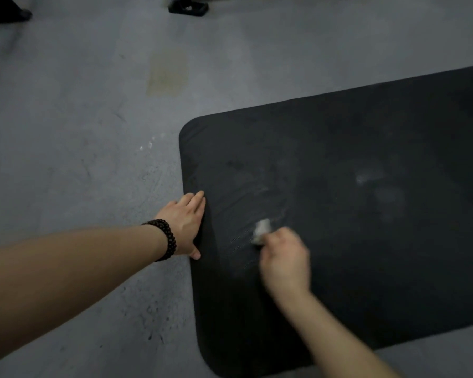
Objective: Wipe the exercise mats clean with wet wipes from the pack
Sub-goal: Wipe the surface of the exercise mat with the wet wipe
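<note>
A black exercise mat (339, 165) lies on the grey floor and fills the right half of the view. My left hand (186, 222), with a dark bead bracelet on its wrist, lies flat with straight fingers on the mat's left edge. My right hand (284, 260) is blurred and grips a crumpled white wet wipe (261, 231) against the mat near that same end. Pale smears and faint streaks show on the mat around the wipe and farther right. The pack of wipes is not in view.
Bare grey concrete floor (79, 132) spreads to the left and beyond the mat, with a yellowish stain at the middle top. A black equipment foot (187, 7) stands at the top edge, another dark shape at the top left corner.
</note>
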